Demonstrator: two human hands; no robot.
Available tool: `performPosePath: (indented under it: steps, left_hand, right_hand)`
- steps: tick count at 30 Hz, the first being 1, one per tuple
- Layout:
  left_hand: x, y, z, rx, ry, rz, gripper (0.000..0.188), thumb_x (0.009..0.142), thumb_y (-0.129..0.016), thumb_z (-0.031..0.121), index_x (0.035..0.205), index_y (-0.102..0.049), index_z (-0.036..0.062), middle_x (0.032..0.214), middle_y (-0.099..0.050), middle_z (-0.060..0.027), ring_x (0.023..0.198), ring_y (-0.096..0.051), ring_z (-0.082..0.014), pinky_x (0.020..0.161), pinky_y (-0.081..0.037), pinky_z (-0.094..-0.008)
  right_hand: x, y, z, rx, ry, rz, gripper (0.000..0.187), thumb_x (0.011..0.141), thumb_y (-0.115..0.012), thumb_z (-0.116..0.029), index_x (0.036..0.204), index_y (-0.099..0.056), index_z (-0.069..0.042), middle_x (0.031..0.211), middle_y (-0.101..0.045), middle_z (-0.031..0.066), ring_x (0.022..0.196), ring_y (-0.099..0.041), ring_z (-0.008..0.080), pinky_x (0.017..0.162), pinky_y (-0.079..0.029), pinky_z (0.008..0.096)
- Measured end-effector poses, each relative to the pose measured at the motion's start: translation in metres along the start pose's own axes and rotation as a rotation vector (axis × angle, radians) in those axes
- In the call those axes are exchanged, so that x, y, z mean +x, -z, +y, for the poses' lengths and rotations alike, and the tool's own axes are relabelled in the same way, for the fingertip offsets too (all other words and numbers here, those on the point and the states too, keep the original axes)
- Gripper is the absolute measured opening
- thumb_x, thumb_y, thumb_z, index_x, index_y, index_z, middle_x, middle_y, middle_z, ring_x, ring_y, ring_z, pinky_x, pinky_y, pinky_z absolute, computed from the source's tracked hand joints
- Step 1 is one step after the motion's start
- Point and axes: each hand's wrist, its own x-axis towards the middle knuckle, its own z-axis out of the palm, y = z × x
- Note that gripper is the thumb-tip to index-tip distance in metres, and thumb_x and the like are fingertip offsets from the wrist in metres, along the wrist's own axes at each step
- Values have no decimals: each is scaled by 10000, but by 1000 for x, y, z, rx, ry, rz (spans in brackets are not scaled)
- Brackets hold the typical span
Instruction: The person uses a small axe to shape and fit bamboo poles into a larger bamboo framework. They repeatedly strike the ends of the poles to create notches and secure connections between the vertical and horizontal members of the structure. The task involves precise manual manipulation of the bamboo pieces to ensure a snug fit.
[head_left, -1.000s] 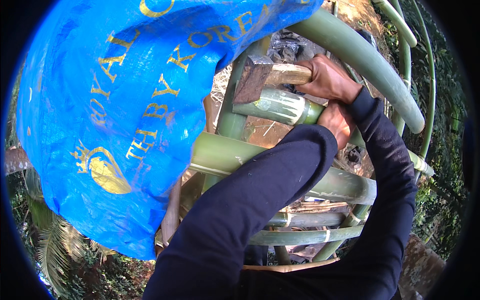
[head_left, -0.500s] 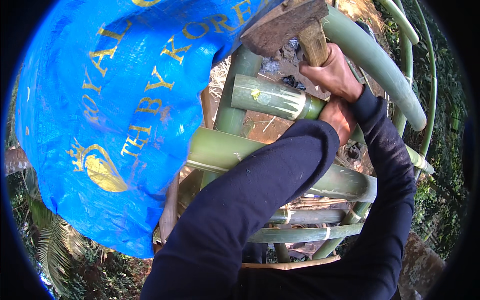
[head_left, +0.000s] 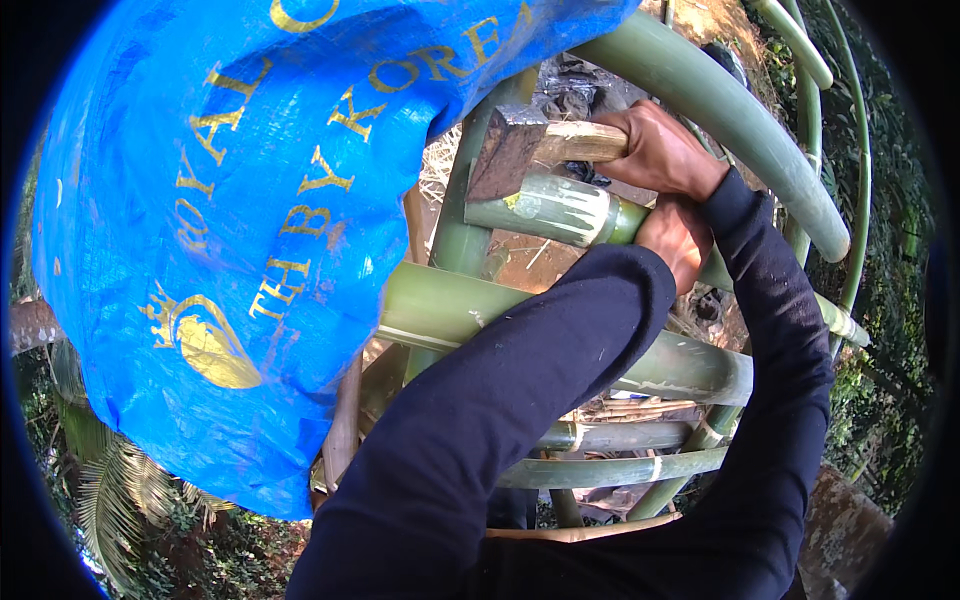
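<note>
My right hand is closed round the wooden handle of a hatchet. Its rusty metal head lies over the left end of a short green bamboo piece; I cannot tell whether the two touch. The bamboo has a pale scraped band with jagged streaks toward its right end. Just below my right wrist, my left hand is wrapped round that narrower right end. A thicker bamboo pole runs beneath my left forearm, and an upright pole stands behind the short piece.
A large blue plastic sheet with yellow lettering covers the left side. A thick curved bamboo pole arches close above my right hand. Thinner bamboo rails cross below my forearms. Foliage fills the right edge.
The hatchet has swung down and left, its head moving from above the short bamboo piece onto its left end. My right hand has turned with it. My left hand stays in place.
</note>
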Motion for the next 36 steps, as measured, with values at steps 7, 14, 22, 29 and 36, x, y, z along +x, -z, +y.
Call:
performPosePath:
  steps: [7,14,22,29,36]
  left_hand:
    - [2,-22,-8,313,-62,341,374,750,-624,197,1095,-673,60,1125,-668,-130,1071,-609,-316,928,-437,-463]
    - [-7,6,-4,14,1,190,289,716,-673,181,985,-710,85,961,-692,-115,1049,-615,-327,928,-434,-465]
    - [1,38,-6,231,-45,-118,500,632,-804,471,932,-696,86,860,-659,-59,967,-559,-244,820,-400,-376]
    - [2,61,3,186,28,-184,633,659,-793,527,1055,-650,54,1101,-666,-113,1138,-527,-311,999,-400,-461]
    - [6,62,25,204,-35,-206,580,599,-812,481,935,-678,28,998,-695,-138,1042,-571,-300,937,-455,-421]
  right_hand:
    - [-6,-4,4,51,25,7,167,720,-712,-88,851,-677,9,653,-649,141,548,-613,199,556,-485,362]
    - [-21,18,-34,-54,26,198,247,738,-705,-77,968,-678,8,716,-645,181,609,-623,266,632,-511,353]
    - [-149,73,-84,97,-559,656,229,873,-772,-211,972,-707,-16,813,-664,-30,753,-553,31,677,-449,219]
    - [-298,85,-39,-531,-727,597,222,774,-715,-172,942,-649,-43,871,-679,172,779,-671,395,700,-539,483]
    - [-356,41,22,-543,-571,495,420,796,-642,-116,1214,-639,-156,1232,-608,112,1001,-658,353,832,-540,458]
